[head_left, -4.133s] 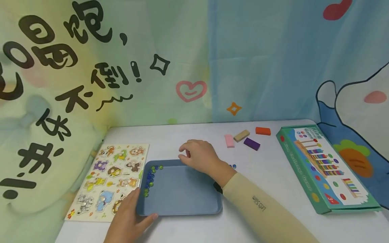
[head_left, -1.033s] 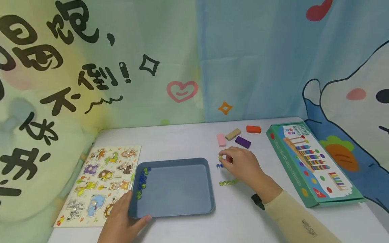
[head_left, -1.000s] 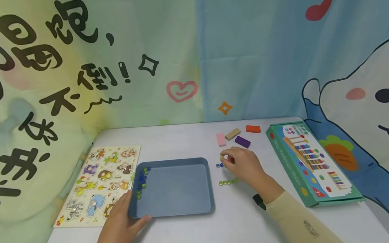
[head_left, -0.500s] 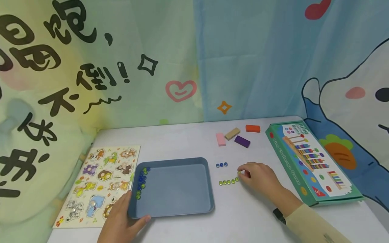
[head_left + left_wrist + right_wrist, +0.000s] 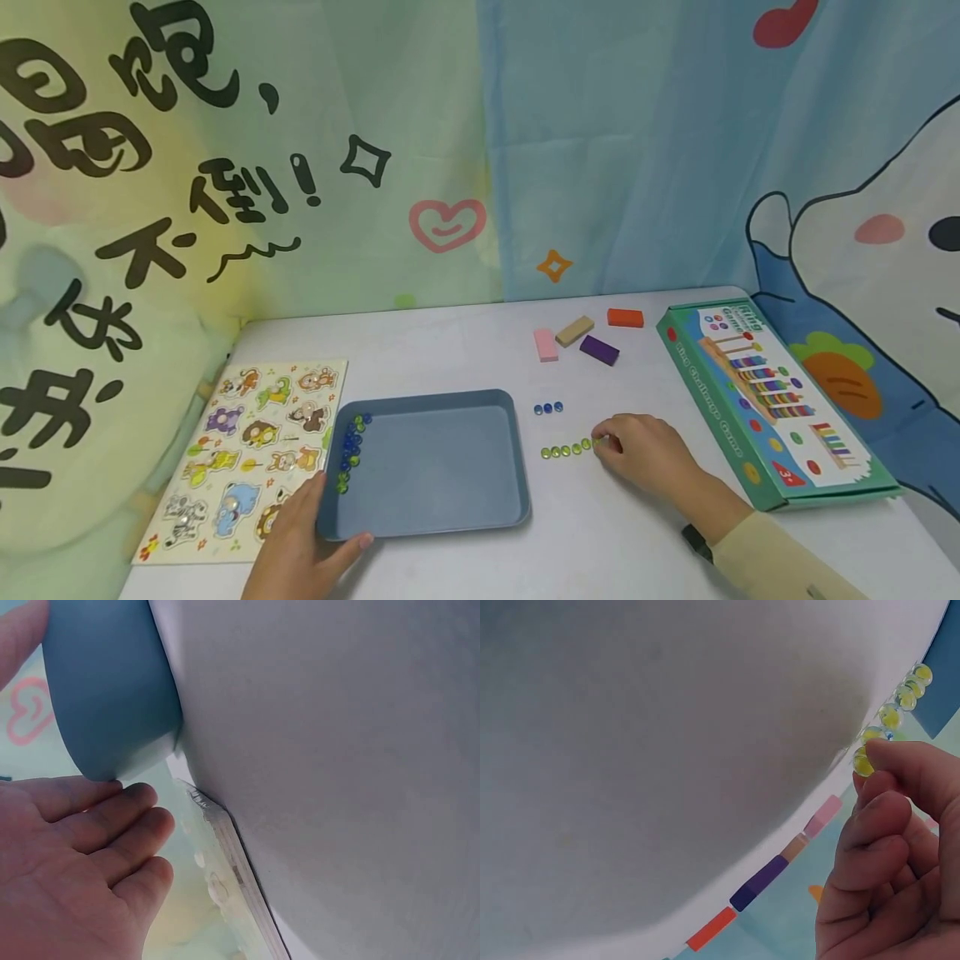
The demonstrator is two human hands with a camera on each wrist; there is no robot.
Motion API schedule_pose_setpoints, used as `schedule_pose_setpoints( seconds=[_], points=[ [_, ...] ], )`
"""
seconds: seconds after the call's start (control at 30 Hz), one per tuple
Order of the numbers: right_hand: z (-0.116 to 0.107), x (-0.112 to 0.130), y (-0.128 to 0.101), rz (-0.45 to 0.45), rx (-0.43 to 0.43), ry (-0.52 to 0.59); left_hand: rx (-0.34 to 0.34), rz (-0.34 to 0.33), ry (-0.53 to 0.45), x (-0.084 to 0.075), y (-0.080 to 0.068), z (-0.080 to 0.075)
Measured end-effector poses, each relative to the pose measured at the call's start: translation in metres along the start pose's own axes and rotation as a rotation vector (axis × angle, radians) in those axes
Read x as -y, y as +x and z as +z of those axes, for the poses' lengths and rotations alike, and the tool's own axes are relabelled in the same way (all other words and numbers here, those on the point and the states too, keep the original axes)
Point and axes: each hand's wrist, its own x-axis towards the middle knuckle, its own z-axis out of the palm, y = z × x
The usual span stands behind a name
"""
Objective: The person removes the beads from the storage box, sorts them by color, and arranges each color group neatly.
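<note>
Printed curtain (image 5: 480, 150) hangs behind the white tabletop (image 5: 465, 571). Your right grip (image 5: 641, 452) pinches one green marble (image 5: 862, 760), with a row of five other green marbles (image 5: 566, 451) just left of it. Beyond that grip lie three blue marbles (image 5: 548, 408), then four blocks (image 5: 599, 350); one box (image 5: 780, 408) lies to its right. Your left grip (image 5: 303, 537), fingers extended, touches one tray (image 5: 442, 471), whose clustered marbles (image 5: 350, 450) are too small to count; one puzzle board (image 5: 240, 462) lies beyond and left.
</note>
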Motion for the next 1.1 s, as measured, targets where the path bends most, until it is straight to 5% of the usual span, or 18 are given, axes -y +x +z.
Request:
schedule_pose_setpoints(
  seconds=[0.7, 0.9, 1.1],
  points=[
    [-0.003, -0.004, 0.000, 0.031, -0.014, 0.039, 0.001, 0.002, -0.011, 0.001, -0.002, 0.000],
    [-0.027, -0.005, 0.003, 0.030, -0.112, 0.068, -0.004, 0.007, -0.014, 0.001, -0.002, 0.000],
    [-0.037, 0.013, 0.015, -0.072, -0.212, 0.037, -0.010, 0.011, -0.011, 0.000, -0.002, 0.000]
  ],
)
